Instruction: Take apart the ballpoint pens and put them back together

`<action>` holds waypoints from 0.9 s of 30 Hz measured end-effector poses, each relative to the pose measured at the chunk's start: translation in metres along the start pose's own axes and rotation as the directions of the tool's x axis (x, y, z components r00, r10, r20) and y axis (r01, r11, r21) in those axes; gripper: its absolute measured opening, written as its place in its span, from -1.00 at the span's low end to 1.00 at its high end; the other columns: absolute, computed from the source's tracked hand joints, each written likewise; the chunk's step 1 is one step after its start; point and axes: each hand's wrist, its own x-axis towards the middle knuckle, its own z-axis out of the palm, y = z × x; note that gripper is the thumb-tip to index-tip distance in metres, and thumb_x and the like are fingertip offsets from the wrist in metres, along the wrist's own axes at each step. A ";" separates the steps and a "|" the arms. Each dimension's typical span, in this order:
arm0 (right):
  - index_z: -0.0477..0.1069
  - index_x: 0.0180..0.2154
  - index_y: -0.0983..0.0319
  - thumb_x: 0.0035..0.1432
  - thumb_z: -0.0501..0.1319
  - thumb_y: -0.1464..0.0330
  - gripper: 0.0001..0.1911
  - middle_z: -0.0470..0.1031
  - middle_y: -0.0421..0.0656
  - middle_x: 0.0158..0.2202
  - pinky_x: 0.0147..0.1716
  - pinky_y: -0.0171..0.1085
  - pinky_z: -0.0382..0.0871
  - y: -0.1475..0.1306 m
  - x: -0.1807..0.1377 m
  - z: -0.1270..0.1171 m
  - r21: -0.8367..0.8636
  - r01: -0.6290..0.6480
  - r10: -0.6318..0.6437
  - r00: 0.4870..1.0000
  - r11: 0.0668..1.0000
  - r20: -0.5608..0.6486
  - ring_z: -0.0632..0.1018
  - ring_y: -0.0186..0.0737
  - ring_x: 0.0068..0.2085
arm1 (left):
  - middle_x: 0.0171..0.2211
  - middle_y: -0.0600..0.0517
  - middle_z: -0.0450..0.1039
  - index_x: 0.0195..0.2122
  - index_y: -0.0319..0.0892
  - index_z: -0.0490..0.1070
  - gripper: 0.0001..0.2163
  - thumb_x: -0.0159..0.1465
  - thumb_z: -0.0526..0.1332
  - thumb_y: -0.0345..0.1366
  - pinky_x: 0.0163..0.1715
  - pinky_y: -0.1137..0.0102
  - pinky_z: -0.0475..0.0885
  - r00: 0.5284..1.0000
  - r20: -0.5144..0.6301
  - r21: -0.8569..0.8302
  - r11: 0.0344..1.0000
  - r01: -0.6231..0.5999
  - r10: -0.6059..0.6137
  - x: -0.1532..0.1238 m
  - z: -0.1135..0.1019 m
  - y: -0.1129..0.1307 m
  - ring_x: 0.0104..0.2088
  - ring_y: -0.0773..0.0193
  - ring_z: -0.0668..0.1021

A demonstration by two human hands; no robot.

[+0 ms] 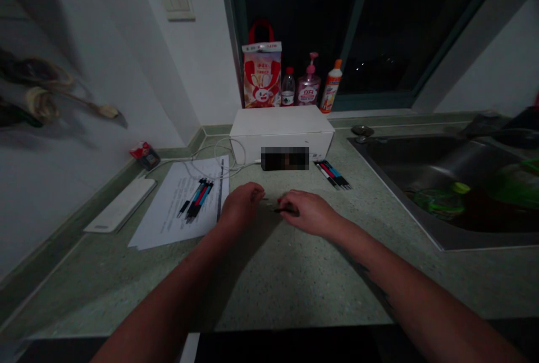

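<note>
Over the middle of the counter (269, 273), my left hand (241, 204) is closed in a pinch; a tiny thin piece pokes from its fingertips, too small to name. My right hand (309, 212) faces it a short gap away, fingers closed round a dark pen part (288, 211) that points left. Small light bits lie between the hands, blurred. To the left, a bunch of pens (197, 199) in black, blue and red rests on printed paper sheets (168, 211). Another row of pens (332, 175) lies beyond my right hand.
A white box (282, 127) stands at the back, with a dark phone-like object (285, 160) against its front and a white cable (210, 175) beside it. A white flat case (121, 205) lies far left. The steel sink (393, 183) is at right. Bottles (308, 87) line the window.
</note>
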 end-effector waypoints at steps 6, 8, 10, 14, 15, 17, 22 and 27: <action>0.45 -0.23 0.18 0.20 0.26 0.36 -0.92 0.53 -0.18 -0.31 -0.37 -0.28 0.20 0.006 0.002 0.000 0.029 -0.088 0.092 0.978 0.996 -0.188 0.49 -0.23 -0.33 | -0.31 -0.01 0.62 -0.27 -0.16 0.51 -0.91 0.23 0.25 -0.31 -0.20 0.33 0.48 0.994 0.102 -0.458 0.889 0.013 0.038 -0.003 0.013 0.003 -0.28 0.22 0.62; 0.44 -0.22 0.17 0.20 0.27 0.37 -0.91 0.53 -0.18 -0.29 -0.35 -0.28 0.21 0.006 0.002 0.001 0.037 -0.066 0.072 0.976 0.997 -0.206 0.49 -0.23 -0.32 | -0.31 -0.02 0.63 -0.27 -0.16 0.52 -0.91 0.22 0.26 -0.31 -0.20 0.32 0.49 0.993 0.114 -0.493 0.870 0.019 0.042 -0.004 0.015 0.003 -0.28 0.21 0.63; 0.44 -0.21 0.17 0.19 0.28 0.37 -0.90 0.52 -0.18 -0.29 -0.35 -0.28 0.22 0.005 0.002 0.001 0.046 -0.055 0.063 0.976 0.997 -0.207 0.49 -0.24 -0.32 | -0.31 -0.02 0.63 -0.27 -0.16 0.52 -0.91 0.21 0.27 -0.32 -0.22 0.32 0.51 0.994 0.107 -0.515 0.857 0.026 0.034 -0.004 0.016 0.004 -0.29 0.22 0.63; 0.43 -0.23 0.17 0.19 0.29 0.39 -0.91 0.52 -0.18 -0.27 -0.34 -0.28 0.24 0.003 0.001 0.000 0.054 -0.051 0.061 0.975 0.997 -0.213 0.50 -0.24 -0.31 | -0.35 -0.03 0.62 -0.29 -0.18 0.54 -0.92 0.19 0.30 -0.33 -0.25 0.32 0.52 0.995 0.098 -0.558 0.828 0.049 0.007 -0.003 0.015 0.006 -0.34 0.23 0.62; 0.43 -0.23 0.18 0.20 0.29 0.39 -0.91 0.52 -0.18 -0.27 -0.33 -0.28 0.25 0.003 0.001 -0.001 0.054 -0.045 0.056 0.974 0.998 -0.219 0.50 -0.24 -0.31 | -0.35 -0.03 0.62 -0.29 -0.18 0.54 -0.91 0.19 0.30 -0.32 -0.26 0.32 0.52 0.995 0.101 -0.569 0.820 0.053 0.006 -0.003 0.014 0.007 -0.34 0.23 0.62; 0.43 -0.22 0.18 0.21 0.28 0.39 -0.92 0.51 -0.17 -0.25 -0.32 -0.28 0.26 0.003 0.001 -0.001 0.057 -0.024 0.036 0.973 0.998 -0.227 0.50 -0.24 -0.29 | -0.34 -0.04 0.63 -0.29 -0.19 0.55 -0.90 0.18 0.30 -0.31 -0.26 0.32 0.52 0.994 0.107 -0.581 0.812 0.055 0.009 -0.003 0.014 0.008 -0.34 0.22 0.61; 0.45 -0.21 0.18 0.25 0.26 0.38 -0.95 0.54 -0.15 -0.23 -0.27 -0.27 0.30 0.002 0.001 -0.003 0.085 -0.009 0.026 0.978 0.996 -0.206 0.53 -0.21 -0.24 | -0.35 -0.03 0.64 -0.32 -0.18 0.55 -0.91 0.17 0.30 -0.30 -0.25 0.32 0.52 0.992 0.127 -0.574 0.816 0.062 0.014 -0.004 0.013 0.008 -0.33 0.21 0.62; 0.48 -0.19 0.16 0.36 0.15 0.33 -0.87 0.61 -0.16 -0.24 -0.24 -0.24 0.32 0.001 0.001 -0.002 0.146 -0.073 0.096 0.983 0.987 -0.156 0.58 -0.18 -0.23 | -0.32 -0.03 0.65 -0.31 -0.17 0.55 -0.89 0.16 0.32 -0.28 -0.19 0.29 0.53 0.994 0.107 -0.596 0.801 0.055 0.012 -0.004 0.016 0.007 -0.29 0.19 0.64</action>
